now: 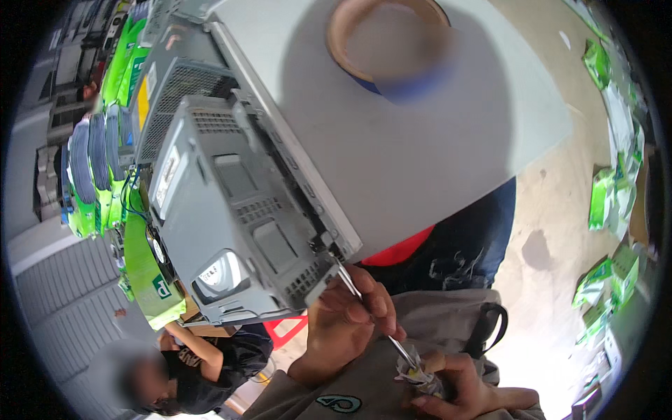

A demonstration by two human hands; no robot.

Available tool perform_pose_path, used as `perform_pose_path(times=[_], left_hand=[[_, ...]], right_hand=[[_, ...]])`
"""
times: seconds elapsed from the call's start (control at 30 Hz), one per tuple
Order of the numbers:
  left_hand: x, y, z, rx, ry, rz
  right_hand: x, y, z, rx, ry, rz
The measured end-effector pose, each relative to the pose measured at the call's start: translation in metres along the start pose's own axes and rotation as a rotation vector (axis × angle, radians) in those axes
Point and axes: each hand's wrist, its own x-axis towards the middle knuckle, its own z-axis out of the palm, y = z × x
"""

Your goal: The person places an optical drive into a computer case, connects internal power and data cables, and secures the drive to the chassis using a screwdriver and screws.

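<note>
A grey metal computer chassis [231,189] with vent grilles stands tilted at the left edge of the worktable. The bare metal shaft of a screwdriver [399,348] runs to the chassis's near corner. My left hand [343,322] is closed around the upper shaft, close to that corner. Lower down, my right hand [455,385] grips the handle end, which looks wrapped in crumpled clear plastic. My right fingers partly hide the handle, and the exact contact of the tip is too small to make out.
A round tan-rimmed, blue-sided container [337,38] sits on the pale tabletop [392,168]. Stacked green-and-grey packs [98,168] stand at left. Another person [203,364] is at lower left. Green and white packages [605,199] lie along the right.
</note>
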Motion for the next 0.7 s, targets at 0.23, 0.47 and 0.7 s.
perform_pose_path(times=[0.23,0.47,0.7], left_hand=[[0.008,-0.005,0.002,-0.013,0.007,0.077],[0.011,-0.002,0.001,0.02,-0.043,0.053],[0.009,-0.002,0.005,0.008,-0.042,0.041]], right_hand=[[0.008,0.0,-0.004,0.061,0.011,-0.108],[0.01,-0.004,-0.012,0.018,-0.035,-0.166],[0.014,-0.015,-0.014,0.009,-0.077,-0.219]])
